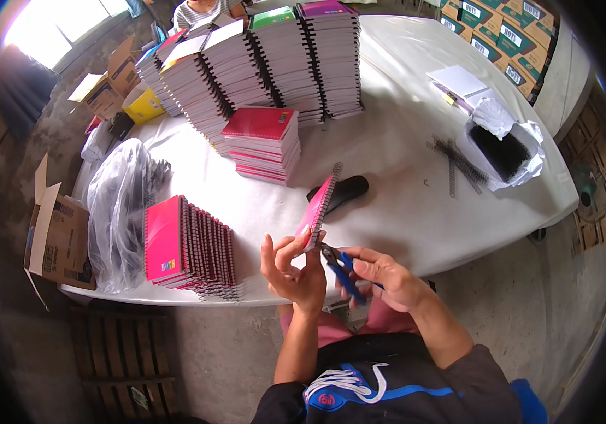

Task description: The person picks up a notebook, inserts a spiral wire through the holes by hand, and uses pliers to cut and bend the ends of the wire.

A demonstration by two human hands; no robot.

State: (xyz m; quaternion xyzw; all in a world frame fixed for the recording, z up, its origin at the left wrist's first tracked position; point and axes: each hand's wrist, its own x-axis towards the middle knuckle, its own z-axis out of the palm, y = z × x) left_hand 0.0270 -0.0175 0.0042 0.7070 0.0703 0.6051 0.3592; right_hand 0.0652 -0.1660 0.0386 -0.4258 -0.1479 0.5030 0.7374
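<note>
My left hand [298, 277] grips a pink spiral notebook [315, 209] by its lower end, holding it tilted on edge above the table's front edge. A coil of dark wire [328, 196] runs along the notebook's edge and sticks out past its upper end. In my right hand [386, 275] is a pair of pliers [338, 268] with blue handles. The jaws of the pliers are at the lower end of the coil, close to my left fingers. A dark, elongated object [346, 191] lies on the table behind the notebook.
Coil-bound pink notebooks [166, 240] stand stacked at the left front, beside a clear plastic bag [117, 212]. Unbound pink notebooks [262, 126] form a pile further back, before tall stacks of bound books [338, 67]. Loose coils [456, 162] and a paper-wrapped bundle of black coils [502, 152] lie right.
</note>
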